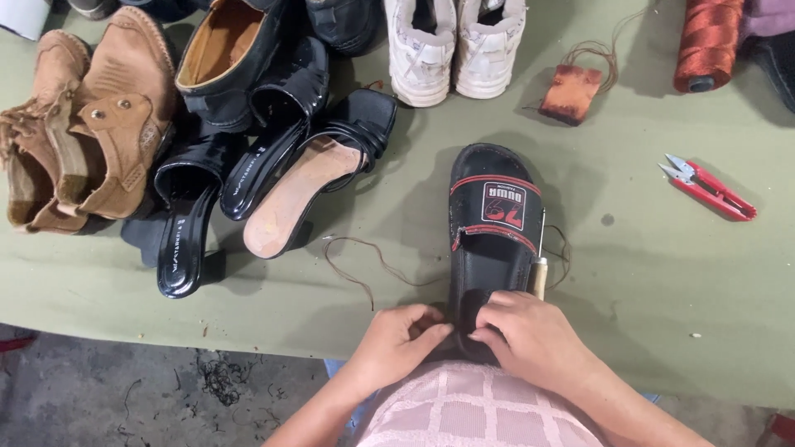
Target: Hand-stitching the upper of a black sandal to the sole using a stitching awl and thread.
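Observation:
A black slide sandal (490, 240) with a red-trimmed strap lies on the green table, heel toward me. My left hand (402, 335) pinches the heel edge from the left. My right hand (530, 335) grips the heel from the right. Beside the sandal's right edge stands an awl with a wooden handle (538, 269), its metal needle pointing up along the strap. A brown thread (373, 263) trails left from the sandal across the table.
Brown suede boots (83, 124), black heeled sandals (273, 165), a black shoe (228, 58) and white sneakers (455, 45) crowd the far left and middle. Red thread snips (708, 188), a rust-coloured block with thread (571, 93) and an orange thread spool (708, 41) lie right. The table edge (166, 331) runs near me.

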